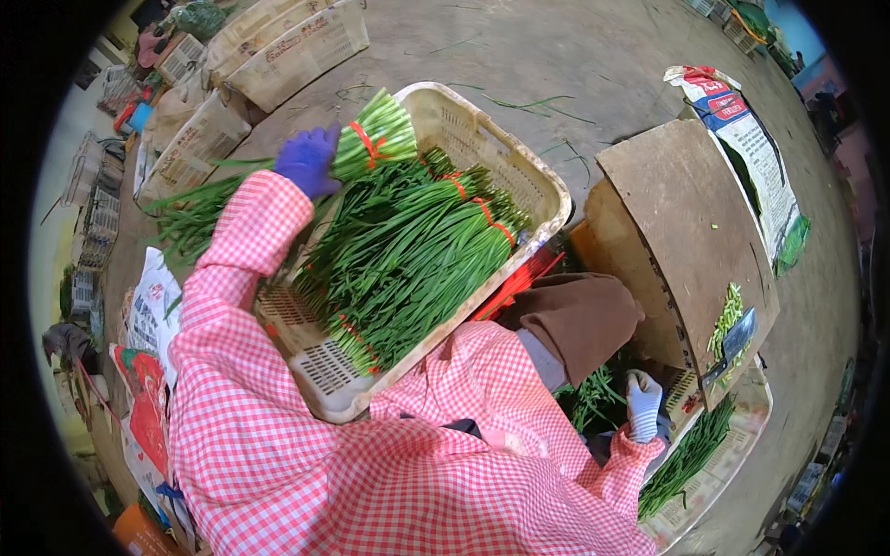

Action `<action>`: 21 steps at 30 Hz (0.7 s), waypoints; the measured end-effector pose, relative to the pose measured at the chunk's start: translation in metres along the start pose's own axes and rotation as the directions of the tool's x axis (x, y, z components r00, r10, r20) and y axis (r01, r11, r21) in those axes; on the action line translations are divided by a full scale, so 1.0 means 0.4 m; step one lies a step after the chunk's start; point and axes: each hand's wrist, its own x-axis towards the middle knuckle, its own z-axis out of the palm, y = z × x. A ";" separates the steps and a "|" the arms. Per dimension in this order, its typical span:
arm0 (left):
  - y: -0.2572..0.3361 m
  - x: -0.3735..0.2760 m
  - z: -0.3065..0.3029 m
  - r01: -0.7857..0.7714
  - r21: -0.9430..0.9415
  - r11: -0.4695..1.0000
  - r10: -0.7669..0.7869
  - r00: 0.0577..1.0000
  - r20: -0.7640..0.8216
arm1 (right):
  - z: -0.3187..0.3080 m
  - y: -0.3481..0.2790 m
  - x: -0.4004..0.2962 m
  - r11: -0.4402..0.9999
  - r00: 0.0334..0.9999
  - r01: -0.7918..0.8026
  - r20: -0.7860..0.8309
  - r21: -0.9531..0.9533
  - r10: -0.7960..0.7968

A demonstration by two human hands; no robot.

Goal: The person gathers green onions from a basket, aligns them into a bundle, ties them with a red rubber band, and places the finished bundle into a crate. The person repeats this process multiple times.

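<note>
My left hand [310, 161], in a purple glove, grips a bundle of long green leafy vegetables [382, 135], maybe garlic chives, bound with red ties. The bundle lies over the upper left edge of a plastic crate [556, 201], its pale cut ends over the crate and its leaves hanging outside. Several tied bundles [424, 243] lie in that crate. At the lower right, my right hand [643, 403], in a white knitted glove, is beside loose green leaves [591, 399]; its fingertips are bent, and whether it holds anything is unclear.
A cleaver [737, 338] and chopped stem ends [725, 320] lie on a wooden board [685, 208] at the right. Below it, another crate [744, 424] holds greens. Red ties [514, 285] are by my knee. Large crates [299, 55] and sacks [149, 313] stand at the left.
</note>
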 end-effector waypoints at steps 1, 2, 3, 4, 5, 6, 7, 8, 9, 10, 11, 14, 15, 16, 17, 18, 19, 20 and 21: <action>0.022 0.044 0.045 0.005 -0.042 0.999 -0.001 0.995 0.104 | 0.000 0.032 0.003 1.000 1.000 0.006 -0.009 -0.005 -0.006; 0.049 0.089 0.098 0.008 -0.080 0.997 0.003 0.991 0.131 | -0.003 0.084 0.005 1.000 1.000 -0.017 -0.008 -0.010 0.017; 0.072 0.128 0.149 0.018 -0.112 0.993 0.000 0.987 0.162 | -0.002 0.111 0.006 0.996 0.996 -0.091 -0.018 0.002 0.091; 0.098 0.165 0.194 0.049 -0.131 0.990 -0.021 0.978 0.209 | -0.004 0.096 0.000 0.986 0.987 -0.162 0.000 0.021 0.162; 0.124 0.200 0.234 0.083 -0.147 0.986 -0.043 0.966 0.256 | -0.004 0.077 -0.002 0.972 0.973 -0.232 0.020 0.040 0.232; 0.153 0.236 0.273 0.107 -0.162 0.981 -0.054 0.952 0.302 | -0.004 0.089 -0.004 0.978 0.978 -0.207 0.022 -0.001 0.207; 0.180 0.266 0.316 0.132 -0.161 0.978 -0.076 0.947 0.313 | -0.006 0.108 -0.013 0.981 0.981 -0.188 0.028 -0.046 0.190; 0.200 0.286 0.355 0.151 -0.184 0.971 -0.085 0.942 0.324 | -0.009 0.162 -0.016 0.971 0.972 -0.233 0.012 -0.049 0.234; 0.213 0.299 0.389 0.172 -0.199 0.965 -0.098 0.937 0.336 | 0.002 0.167 -0.021 0.965 0.965 -0.263 0.008 -0.013 0.263; 0.223 0.316 0.427 0.209 -0.202 0.957 -0.135 0.935 0.327 | 0.005 0.169 -0.022 0.957 0.957 -0.289 0.028 -0.038 0.290; 0.230 0.332 0.469 0.248 -0.206 0.947 -0.175 0.932 0.319 | 0.005 0.167 -0.019 0.948 0.947 -0.313 0.049 -0.065 0.316; 0.224 0.360 0.578 0.314 -0.260 0.913 -0.220 0.917 0.333 | 0.023 0.191 -0.012 0.962 0.959 -0.250 0.112 -0.107 0.261; 0.229 0.365 0.586 0.329 -0.287 0.900 -0.225 0.913 0.341 | 0.031 0.183 -0.006 0.959 0.952 -0.268 0.126 -0.094 0.278; 0.241 0.369 0.580 0.348 -0.316 0.883 -0.229 0.906 0.356 | 0.039 0.166 0.001 0.955 0.945 -0.285 0.141 -0.081 0.294; 0.257 0.370 0.602 0.307 -0.325 0.895 -0.193 0.921 0.337 | 0.047 0.159 0.007 0.951 0.938 -0.302 0.157 -0.069 0.309; 0.272 0.369 0.620 0.267 -0.336 0.903 -0.158 0.935 0.318 | 0.042 0.177 0.013 0.936 0.932 -0.276 0.177 -0.219 0.317; 0.284 0.366 0.635 0.227 -0.346 0.910 -0.123 0.946 0.299 | 0.046 0.194 0.026 0.935 0.928 -0.279 0.188 -0.221 0.321; 0.291 0.358 0.646 0.226 -0.371 0.901 -0.096 0.936 0.338 | 0.047 0.208 0.034 0.935 0.926 -0.285 0.192 -0.211 0.326; 0.299 0.359 0.621 0.232 -0.389 0.892 -0.078 0.924 0.374 | 0.050 0.195 0.049 0.936 0.926 -0.294 0.185 -0.195 0.330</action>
